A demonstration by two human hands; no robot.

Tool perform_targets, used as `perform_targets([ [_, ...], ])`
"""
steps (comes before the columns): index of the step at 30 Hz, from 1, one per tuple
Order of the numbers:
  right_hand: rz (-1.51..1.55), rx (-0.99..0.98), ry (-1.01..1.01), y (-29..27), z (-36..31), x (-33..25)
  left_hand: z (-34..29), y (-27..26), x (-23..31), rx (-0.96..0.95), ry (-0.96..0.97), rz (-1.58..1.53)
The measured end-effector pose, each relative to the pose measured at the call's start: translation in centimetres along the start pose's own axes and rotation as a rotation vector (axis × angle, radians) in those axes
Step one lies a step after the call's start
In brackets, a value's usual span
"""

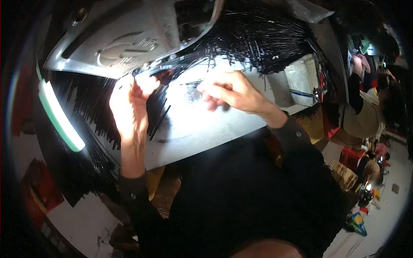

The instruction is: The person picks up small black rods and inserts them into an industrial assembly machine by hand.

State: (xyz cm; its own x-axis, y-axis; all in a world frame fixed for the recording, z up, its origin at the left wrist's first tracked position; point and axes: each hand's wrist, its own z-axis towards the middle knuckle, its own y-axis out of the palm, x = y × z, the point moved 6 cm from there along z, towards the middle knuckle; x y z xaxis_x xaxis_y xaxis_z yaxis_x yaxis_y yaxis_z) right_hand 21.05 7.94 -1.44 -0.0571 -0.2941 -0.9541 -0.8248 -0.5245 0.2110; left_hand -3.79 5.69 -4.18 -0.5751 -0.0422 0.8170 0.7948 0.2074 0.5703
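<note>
My left hand (132,101) is raised at the lower edge of a grey metal machine housing (150,30). Its fingers are bent together, and glare hides what they hold, if anything. To the right, my right hand (232,91) hovers over a brightly lit pale worktop (206,124) with its fingers curled and thumb pressed in. A thin dark line shows near those fingertips, but I cannot tell whether they grip it. Thin black sticks (161,114) lie beside my left wrist, and a large heap of similar black sticks (275,38) spreads behind my right hand.
A green-and-white tube lamp (60,116) glows at the left. More black strands (86,107) hang or lie beside it. A white box (301,79) stands at the worktop's right end. Farther right, another person (365,112) sits among stools and bags.
</note>
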Motion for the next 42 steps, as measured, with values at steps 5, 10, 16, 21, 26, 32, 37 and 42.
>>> perform_targets([
  [5,-1.280,0.414,-0.290,-8.8,-5.1,-6.1,-3.6,2.0,-1.0,-0.078,-0.195,0.067],
  [10,-1.627,0.442,-0.400,-11.8,-3.6,-5.2,-4.8,5.0,-3.5,-0.146,-0.368,0.096],
  [16,-1.705,0.352,-0.445,-12.1,-3.1,-5.2,-5.2,2.8,-3.5,-0.092,-0.371,0.024],
  [21,-1.533,0.381,-0.724,-7.6,-2.4,-6.2,-5.0,4.4,-2.8,-0.033,-0.395,-0.272],
  [26,-1.388,0.137,-0.880,3.2,1.1,-4.4,-3.3,5.0,-4.2,0.064,-0.372,-0.237],
  [32,-0.368,0.133,-0.324,4.7,4.5,-1.1,-2.3,4.5,-2.2,0.081,-0.105,0.277],
  [37,-0.426,0.202,-0.323,4.2,5.3,-0.7,-1.7,3.9,-1.7,0.070,0.058,0.490],
  [42,-0.408,0.188,-0.320,4.5,5.9,-0.6,-1.6,3.9,-1.2,0.084,0.020,0.434],
])
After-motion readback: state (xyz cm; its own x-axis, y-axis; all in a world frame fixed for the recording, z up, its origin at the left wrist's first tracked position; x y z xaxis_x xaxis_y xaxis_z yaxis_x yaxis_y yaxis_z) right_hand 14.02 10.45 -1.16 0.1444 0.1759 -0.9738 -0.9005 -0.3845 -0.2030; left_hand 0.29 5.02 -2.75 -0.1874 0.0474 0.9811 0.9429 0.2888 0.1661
